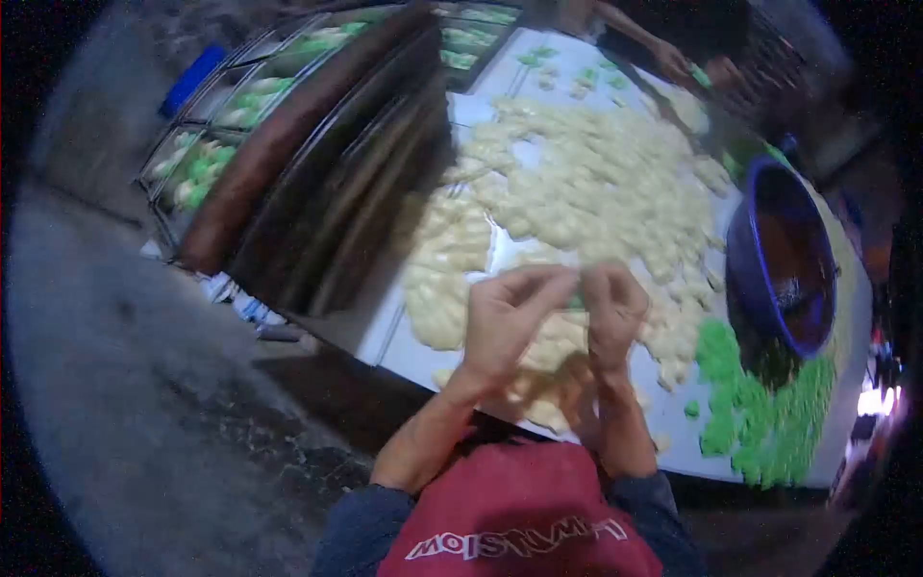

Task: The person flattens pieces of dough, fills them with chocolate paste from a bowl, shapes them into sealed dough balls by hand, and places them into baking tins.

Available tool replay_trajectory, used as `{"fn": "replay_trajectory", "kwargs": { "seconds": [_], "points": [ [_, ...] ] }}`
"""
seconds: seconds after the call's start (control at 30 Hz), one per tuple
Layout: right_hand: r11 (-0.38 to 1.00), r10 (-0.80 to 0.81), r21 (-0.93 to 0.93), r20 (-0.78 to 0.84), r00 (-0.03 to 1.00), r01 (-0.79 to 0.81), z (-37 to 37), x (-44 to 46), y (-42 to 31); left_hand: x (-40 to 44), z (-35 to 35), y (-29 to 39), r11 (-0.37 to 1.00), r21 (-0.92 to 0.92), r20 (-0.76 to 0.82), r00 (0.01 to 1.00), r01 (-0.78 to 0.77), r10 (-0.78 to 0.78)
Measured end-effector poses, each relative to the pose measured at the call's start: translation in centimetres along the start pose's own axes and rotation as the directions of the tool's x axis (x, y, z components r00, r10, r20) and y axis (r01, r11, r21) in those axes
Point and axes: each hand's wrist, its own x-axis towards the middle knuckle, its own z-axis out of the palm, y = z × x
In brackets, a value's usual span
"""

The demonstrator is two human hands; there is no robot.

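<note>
My left hand (505, 317) and my right hand (613, 313) are raised close together over the near edge of the table, blurred by motion. The fingers of both are closed in a pinch, tips nearly meeting. Between them shows a small green dough piece (576, 302), mostly hidden by the fingers. Under and beyond the hands, many pale yellow dough pieces (606, 183) are spread over the white tabletop (502, 248). To the right lies a heap of bright green dough pieces (769, 413).
A purple basin (745, 255) stands tilted in view at the right. Dark upright trays (336, 183) lean at the table's left end. Racks (197, 168) behind them hold green and white pieces. Across the table, another person's arm (639, 34) reaches in near a green piece.
</note>
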Motion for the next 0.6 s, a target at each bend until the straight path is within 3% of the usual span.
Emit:
{"fn": "replay_trajectory", "kwargs": {
  "seconds": [0.03,0.07,0.13,0.17,0.2,0.23,0.27,0.33,0.37,0.4,0.47,0.53,0.6],
  "points": [
    [0.997,0.055,-0.059,0.09,0.994,-0.05,0.3,-0.2,-1.2,-0.5,-1.0,1.1,0.999,0.041,-0.011,1.0,0.0,0.0],
    [0.996,0.009,-0.089,0.13,0.992,0.003,0.6,-0.5,-1.5,-1.0,-2.1,2.2,0.996,0.084,-0.025,1.0,-0.001,0.003],
    [0.942,-0.238,-0.169,0.274,0.932,0.29,2.8,-0.6,-4.4,-2.3,-4.4,5.5,0.947,0.292,-0.006,0.99,-0.132,0.14],
    [0.842,-0.398,-0.198,0.399,0.826,0.501,3.6,-0.3,-5.7,-3.0,-5.7,7.4,0.92,0.327,0.01,0.974,-0.217,0.226],
    [0.6,-0.56,-0.258,0.54,0.628,0.757,4.7,0.2,-6.8,-3.5,-6.9,9.6,0.886,0.357,0.039,0.952,-0.296,0.303],
    [0.527,-0.59,-0.247,0.583,0.559,0.813,7.1,0.3,-8.8,-4.2,-8.0,12.4,0.939,0.247,0.07,0.97,-0.241,0.231],
    [0.448,-0.609,-0.244,0.621,0.493,0.86,9.5,0.1,-10.6,-4.6,-9.9,14.3,0.912,0.333,0.142,0.969,-0.241,0.204],
    [0.491,-0.596,-0.16,0.655,0.464,0.856,12.9,2.0,-11.8,-4.8,-12.9,17.4,0.926,0.298,0.157,0.969,-0.23,0.19],
    [0.537,-0.546,-0.145,0.691,0.473,0.831,15.1,2.9,-12.9,-4.5,-15.1,18.4,0.867,0.331,0.185,0.926,-0.373,0.328],
    [0.634,-0.53,-0.125,0.649,0.546,0.764,17.9,3.1,-13.9,-4.2,-17.5,19.2,0.786,0.357,0.215,0.864,-0.504,0.456],
    [0.643,-0.519,-0.097,0.674,0.526,0.76,23.2,5.1,-16.1,-4.3,-21.5,22.4,0.805,0.356,0.113,0.877,-0.475,0.468],
    [0.604,-0.516,-0.086,0.715,0.472,0.792,27.6,7.3,-17.5,-3.7,-26.2,26.9,0.621,0.669,0.069,0.867,-0.407,0.494],
    [0.601,-0.526,-0.001,0.753,0.397,0.799,33.0,10.4,-18.0,-0.7,-32.2,29.2,0.339,0.903,-0.073,0.684,-0.263,0.725]
  ]
}}
